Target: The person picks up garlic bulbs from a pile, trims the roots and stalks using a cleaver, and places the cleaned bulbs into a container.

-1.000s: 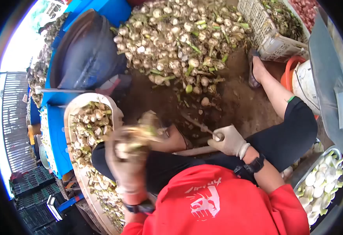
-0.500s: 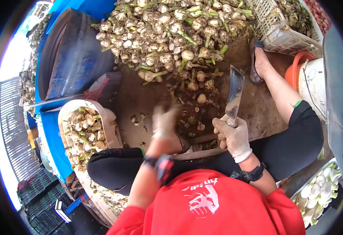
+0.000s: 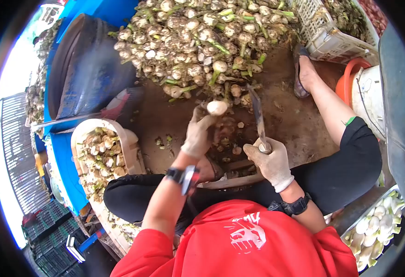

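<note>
A pale round bulb, garlic-like in look, sits at the fingertips of my left hand, which is closed on it. The hand wears a light work glove. My right hand, also gloved, is wrapped round the handle of a knife, its broad blade pointing up and away from me, seen nearly edge-on. The blade and the bulb are apart. Just beyond both hands lies a large heap of soil-covered bulbs with short green stems. Below the hands, scraps lie on the brown floor.
A pale tub of trimmings stands left, near a blue drum and a broom. At right are a white crate and a white bucket with an orange basin. Trimmed white bulbs lie lower right.
My left hand, blurred and lower before, has moved up and slightly right and now holds the bulb. The knife has turned nearly edge-on, with its tip further left.
</note>
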Available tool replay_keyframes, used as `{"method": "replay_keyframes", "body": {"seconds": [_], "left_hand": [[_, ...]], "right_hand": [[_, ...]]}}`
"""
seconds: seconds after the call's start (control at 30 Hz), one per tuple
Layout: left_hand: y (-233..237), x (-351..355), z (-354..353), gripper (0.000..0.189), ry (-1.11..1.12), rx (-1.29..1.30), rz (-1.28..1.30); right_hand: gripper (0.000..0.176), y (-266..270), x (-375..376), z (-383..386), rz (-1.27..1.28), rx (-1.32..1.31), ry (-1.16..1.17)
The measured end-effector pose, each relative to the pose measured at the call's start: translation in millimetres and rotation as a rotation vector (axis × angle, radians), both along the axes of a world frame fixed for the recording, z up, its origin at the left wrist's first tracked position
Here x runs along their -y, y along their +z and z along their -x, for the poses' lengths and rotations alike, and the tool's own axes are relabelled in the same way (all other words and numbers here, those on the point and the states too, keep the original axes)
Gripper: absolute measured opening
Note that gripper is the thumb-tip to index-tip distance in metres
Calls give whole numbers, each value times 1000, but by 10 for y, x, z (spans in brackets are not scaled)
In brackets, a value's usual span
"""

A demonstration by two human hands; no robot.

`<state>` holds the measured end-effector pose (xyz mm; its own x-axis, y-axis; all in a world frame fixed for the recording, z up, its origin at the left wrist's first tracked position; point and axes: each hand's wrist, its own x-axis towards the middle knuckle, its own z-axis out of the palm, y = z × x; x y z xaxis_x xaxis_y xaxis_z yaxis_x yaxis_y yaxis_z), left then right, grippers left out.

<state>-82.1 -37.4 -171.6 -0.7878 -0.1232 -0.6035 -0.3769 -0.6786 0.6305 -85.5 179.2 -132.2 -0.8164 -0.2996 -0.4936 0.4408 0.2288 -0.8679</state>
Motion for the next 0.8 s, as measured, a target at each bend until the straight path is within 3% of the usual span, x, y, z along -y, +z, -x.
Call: {"method": "replay_keyframes", "body": {"seconds": [0.03,0.1,0.17,0.23,0.27,0.37,0.43,0.53,0.67,0.73,0.8], "left_hand": [[379,82,-105,55,-75,-5,115],[866,117,-285,58,-151,-133,356],[1304,89,-477,61,-315,-150,605],[1562,75,-678,53,-425,-172,872],[1622,74,-760,58,-451,-338,1206],[1724,-65,-1022,71,-250,-188,1125],[1691,-119,-1151,75,-149,-223,1124],[1658,-180,-1298,75,35,-239,1285],[1656,-187,-1365,75,127,-220,1193],[1756,-258,-1342,72,215,-204,1017],[1801,-247,-1371,69,157,-232,1106]], "right_hand": [[27,51,0,-10,14,-6,6],[28,242,9,-24,-264,-319,209],[23,364,55,-69,-248,-446,247],[16,457,81,-125,-109,-826,367],[15,495,109,-167,-114,-935,425],[15,832,237,-262,-37,-929,486],[16,934,274,-328,-27,-932,490],[16,1037,292,-429,-27,-953,514],[16,1159,270,-558,-84,-928,545],[16,1193,267,-603,-122,-935,545],[13,1175,290,-623,-122,-948,531]]}}
